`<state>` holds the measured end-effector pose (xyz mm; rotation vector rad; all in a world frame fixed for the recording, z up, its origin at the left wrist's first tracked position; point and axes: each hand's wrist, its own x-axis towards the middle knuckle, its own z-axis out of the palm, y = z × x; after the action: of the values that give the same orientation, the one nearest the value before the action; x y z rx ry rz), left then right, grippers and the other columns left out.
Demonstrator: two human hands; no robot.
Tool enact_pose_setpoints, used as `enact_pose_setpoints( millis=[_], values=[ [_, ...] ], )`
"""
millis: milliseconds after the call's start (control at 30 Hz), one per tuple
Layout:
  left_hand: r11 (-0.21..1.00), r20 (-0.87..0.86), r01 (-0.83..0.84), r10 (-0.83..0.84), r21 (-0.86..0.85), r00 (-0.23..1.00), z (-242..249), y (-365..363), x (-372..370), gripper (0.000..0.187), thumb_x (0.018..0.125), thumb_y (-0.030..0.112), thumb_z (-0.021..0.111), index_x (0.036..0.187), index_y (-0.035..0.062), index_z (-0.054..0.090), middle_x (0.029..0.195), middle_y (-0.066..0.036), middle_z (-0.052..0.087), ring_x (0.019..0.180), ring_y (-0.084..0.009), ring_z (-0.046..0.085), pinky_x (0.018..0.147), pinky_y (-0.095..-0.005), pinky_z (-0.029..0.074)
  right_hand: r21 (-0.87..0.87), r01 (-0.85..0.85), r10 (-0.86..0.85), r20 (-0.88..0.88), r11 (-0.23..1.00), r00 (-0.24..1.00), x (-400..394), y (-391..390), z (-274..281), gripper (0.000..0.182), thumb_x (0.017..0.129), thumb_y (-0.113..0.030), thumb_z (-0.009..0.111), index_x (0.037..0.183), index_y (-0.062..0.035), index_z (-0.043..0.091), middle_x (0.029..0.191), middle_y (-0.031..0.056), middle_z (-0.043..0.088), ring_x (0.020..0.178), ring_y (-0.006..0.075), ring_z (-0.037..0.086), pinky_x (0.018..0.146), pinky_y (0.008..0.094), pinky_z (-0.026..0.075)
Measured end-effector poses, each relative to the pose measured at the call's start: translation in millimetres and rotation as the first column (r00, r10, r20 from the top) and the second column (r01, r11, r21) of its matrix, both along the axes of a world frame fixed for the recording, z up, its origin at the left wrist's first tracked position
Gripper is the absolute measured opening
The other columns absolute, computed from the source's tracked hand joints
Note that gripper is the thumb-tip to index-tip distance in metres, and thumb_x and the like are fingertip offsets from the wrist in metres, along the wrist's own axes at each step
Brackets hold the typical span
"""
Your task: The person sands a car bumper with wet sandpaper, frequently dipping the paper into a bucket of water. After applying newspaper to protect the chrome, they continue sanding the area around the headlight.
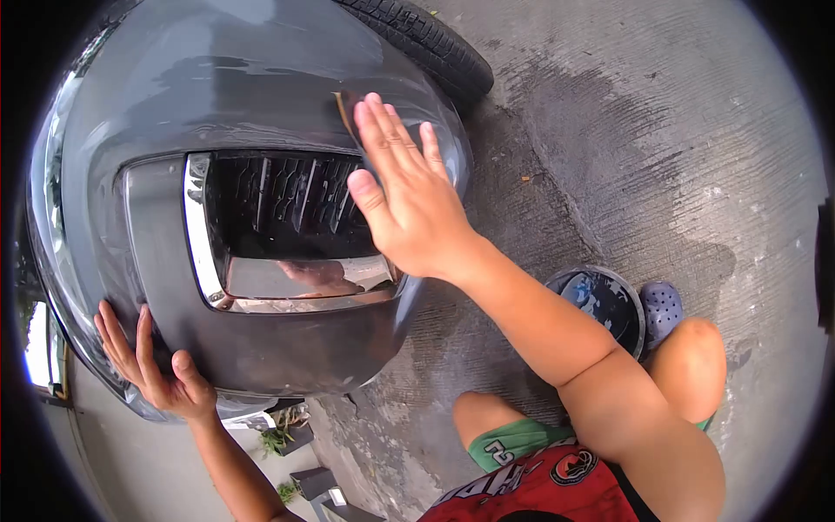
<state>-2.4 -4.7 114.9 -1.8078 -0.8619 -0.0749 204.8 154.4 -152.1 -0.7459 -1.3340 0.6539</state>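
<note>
A grey car bumper (287, 109) fills the left half of the head view, its surface wet-looking with dull, patchy areas. My right hand (404, 187) lies flat over its corner, beside the dark grille opening (287, 196). Under those fingers is a thin sheet of sandpaper (344, 115), pressed to the paint; only its brown edge shows. Spread fingers of my left hand (161, 374) rest on the bumper's lower left part, holding nothing. A shiny chrome trim (203, 235) borders the grille between the two hands.
A black tyre (426, 48) stands beyond the bumper. On the rough, partly wet concrete (644, 174), a dark bucket (622, 304) of water sits near my knee, close to a purple clog (661, 311). Potted plants (283, 435) are at the lower left.
</note>
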Motion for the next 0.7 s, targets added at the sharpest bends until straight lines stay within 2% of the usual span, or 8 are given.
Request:
enact_pose_setpoints(
  millis=[133,200,267,367,467,567,667,700],
  values=[
    [0.999,-0.030,-0.018,0.019,0.044,0.999,-3,-6,5,0.053,0.110,0.042,0.051,0.137,0.0009,0.071,0.158,-0.023,0.057,0.153,-0.0433,0.045,0.127,-0.0569,0.028,-0.058,0.013,-0.014,-0.027,0.998,1.000,-5,11,36,0.078,0.116,-0.047,0.027,0.164,0.0142,0.025,0.172,0.0351,0.025,0.163,0.0456,0.023,0.134,0.0545,0.012],
    [0.999,-0.024,-0.023,0.024,0.042,0.999,-5,-7,1,0.053,0.110,0.042,0.051,0.137,0.0013,0.071,0.157,-0.022,0.058,0.153,-0.0429,0.045,0.127,-0.0567,0.028,0.253,0.091,-0.066,-0.107,0.963,0.992,-13,8,96,0.078,0.115,-0.047,0.029,0.160,0.0170,0.031,0.167,0.0386,0.032,0.159,0.0486,0.029,0.133,0.0556,0.017],
    [0.999,-0.007,-0.028,0.028,0.021,1.000,-6,-8,-6,0.058,0.112,0.047,0.048,0.138,0.0009,0.070,0.156,-0.022,0.060,0.152,-0.0433,0.047,0.128,-0.0566,0.024,0.339,0.139,-0.104,-0.119,0.930,0.987,-15,6,111,0.077,0.115,-0.046,0.030,0.159,0.0165,0.034,0.165,0.0382,0.036,0.158,0.0477,0.032,0.132,0.0573,0.018],
    [0.999,-0.010,-0.034,0.034,0.016,0.999,-5,-9,-14,0.057,0.112,0.044,0.046,0.137,-0.0013,0.070,0.155,-0.024,0.060,0.152,-0.0447,0.047,0.128,-0.0566,0.025,0.017,0.063,-0.062,-0.059,0.998,0.996,1,19,28,0.074,0.116,-0.048,0.028,0.164,0.0085,0.033,0.170,0.0266,0.036,0.161,0.0396,0.032,0.133,0.0573,0.011],
    [0.999,-0.070,-0.044,0.046,0.032,0.997,0,-6,-1,0.055,0.108,0.045,0.056,0.135,-0.0007,0.071,0.143,-0.024,0.067,0.141,-0.0473,0.055,0.119,-0.0575,0.040,-0.316,-0.005,0.012,0.021,0.949,1.000,8,27,-13,0.076,0.117,-0.047,0.024,0.166,0.0103,0.024,0.173,0.0282,0.029,0.163,0.0392,0.026,0.134,0.0516,0.007],
    [0.970,-0.233,-0.208,0.174,-0.130,0.957,83,-9,21,0.057,0.107,0.048,0.058,0.132,-0.0013,0.071,0.130,-0.022,0.069,0.133,-0.0446,0.060,0.115,-0.0574,0.046,-0.381,-0.040,0.050,0.018,0.924,0.999,22,23,16,0.071,0.117,-0.040,0.031,0.168,0.0080,0.020,0.173,0.0294,0.027,0.162,0.0408,0.026,0.134,0.0518,0.012],
    [0.981,-0.172,-0.138,0.114,-0.138,0.978,204,43,60,0.055,0.110,0.041,0.054,0.141,-0.0028,0.065,0.145,-0.024,0.063,0.139,-0.0433,0.058,0.114,-0.0574,0.047,-0.269,-0.078,0.024,-0.198,0.960,0.980,25,-2,67,0.069,0.116,-0.032,0.040,0.169,0.0054,0.018,0.176,0.0291,0.020,0.163,0.0423,0.023,0.132,0.0526,0.019],
    [0.970,-0.211,-0.149,0.107,-0.194,0.972,239,67,66,0.052,0.111,0.037,0.054,0.143,-0.0026,0.063,0.148,-0.024,0.061,0.141,-0.0424,0.057,0.115,-0.0564,0.047,-0.210,-0.098,0.073,-0.123,0.973,0.990,21,-5,93,0.070,0.116,-0.034,0.039,0.169,0.0050,0.018,0.176,0.0288,0.019,0.164,0.0424,0.022,0.132,0.0530,0.018]
  ],
)
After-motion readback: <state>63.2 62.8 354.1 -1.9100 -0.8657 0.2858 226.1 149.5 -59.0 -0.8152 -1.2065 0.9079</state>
